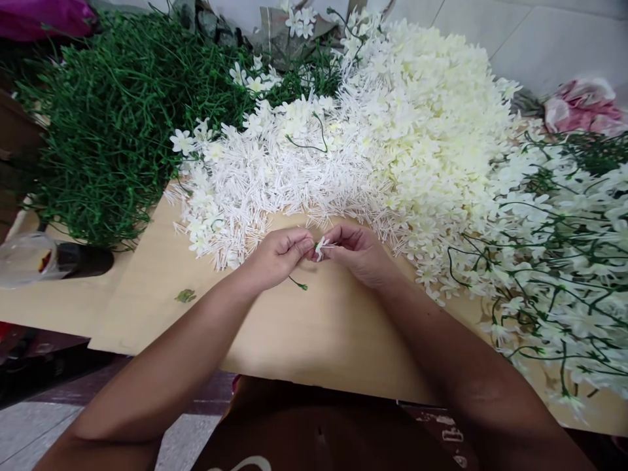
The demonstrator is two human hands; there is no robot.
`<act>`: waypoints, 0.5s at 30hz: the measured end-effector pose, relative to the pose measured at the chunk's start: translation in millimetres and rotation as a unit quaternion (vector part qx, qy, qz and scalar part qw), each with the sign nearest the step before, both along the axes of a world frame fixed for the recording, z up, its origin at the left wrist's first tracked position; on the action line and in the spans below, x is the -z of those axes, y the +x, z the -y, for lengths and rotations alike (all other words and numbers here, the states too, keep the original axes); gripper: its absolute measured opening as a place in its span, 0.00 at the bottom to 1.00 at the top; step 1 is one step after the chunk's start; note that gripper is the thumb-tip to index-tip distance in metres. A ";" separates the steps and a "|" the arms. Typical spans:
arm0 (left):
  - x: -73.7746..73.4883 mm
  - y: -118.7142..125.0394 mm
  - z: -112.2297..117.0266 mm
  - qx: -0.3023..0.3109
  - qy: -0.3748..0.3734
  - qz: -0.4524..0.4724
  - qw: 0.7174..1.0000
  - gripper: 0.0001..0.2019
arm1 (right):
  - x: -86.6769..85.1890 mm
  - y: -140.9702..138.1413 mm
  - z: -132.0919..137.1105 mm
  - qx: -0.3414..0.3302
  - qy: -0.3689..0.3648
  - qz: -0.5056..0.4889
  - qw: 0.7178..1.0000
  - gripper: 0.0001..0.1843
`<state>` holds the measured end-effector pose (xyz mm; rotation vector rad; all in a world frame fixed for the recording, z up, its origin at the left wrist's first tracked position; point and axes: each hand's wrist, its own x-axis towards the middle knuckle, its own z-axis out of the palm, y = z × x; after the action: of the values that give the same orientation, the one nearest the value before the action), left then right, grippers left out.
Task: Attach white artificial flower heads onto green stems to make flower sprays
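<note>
Wht flwr (320, 248) btwn L/R fingers (347, 233)

Head view, facing forward, downward; close above cardboard (304, 337)

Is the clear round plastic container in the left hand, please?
No, the left hand holds a thin green stem; the container sits at the picture's left edge.

Small white flower (321, 248) between left hand (285, 255) and right hand (359, 252); green stem (298, 283) (knobbed tip) poking out below.
</note>
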<state>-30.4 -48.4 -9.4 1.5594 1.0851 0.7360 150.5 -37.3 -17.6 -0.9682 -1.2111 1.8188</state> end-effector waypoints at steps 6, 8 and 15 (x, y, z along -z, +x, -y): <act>-0.4 2.9 0.9 -0.013 -0.011 -0.005 1.000 0.20 | 1.1 -1.5 -0.7 0.012 -0.001 0.034 0.999 0.17; 0.6 3.5 1.0 -0.020 -0.009 -0.009 1.000 0.20 | 1.4 -3.0 -0.2 0.017 0.003 0.045 0.999 0.17; 3.8 4.8 0.1 -0.023 0.028 -0.051 0.998 0.16 | 2.7 -9.0 3.7 0.047 -0.009 0.062 0.997 0.14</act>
<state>-25.6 -48.6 -13.2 1.6379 1.1880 0.7307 141.5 -41.0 -20.3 -1.1440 -1.2050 1.7196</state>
